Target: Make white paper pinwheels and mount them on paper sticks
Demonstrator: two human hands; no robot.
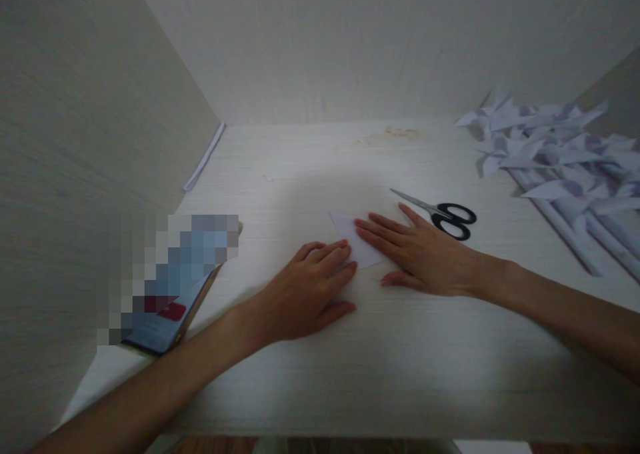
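A small piece of white paper (356, 246), folded into what looks like a triangle, lies flat on the white tabletop (310, 387). On its left side rest the fingertips of my left hand (313, 291), slightly bent, with the thumb apart. My right hand (425, 254) lies flat with fingers stretched out, pressing on the paper's right side and covering part of it. Just behind the right hand are scissors (437, 215) with black handles, their blades closed and pointing left.
Several white paper pinwheels (560, 147) on rolled paper sticks (560, 231) are heaped at the right. A phone (170, 314), partly pixelated, leans at the left. A thin paper strip (205, 157) lies along the left panel (100, 107). A panel (350, 47) stands at the back.
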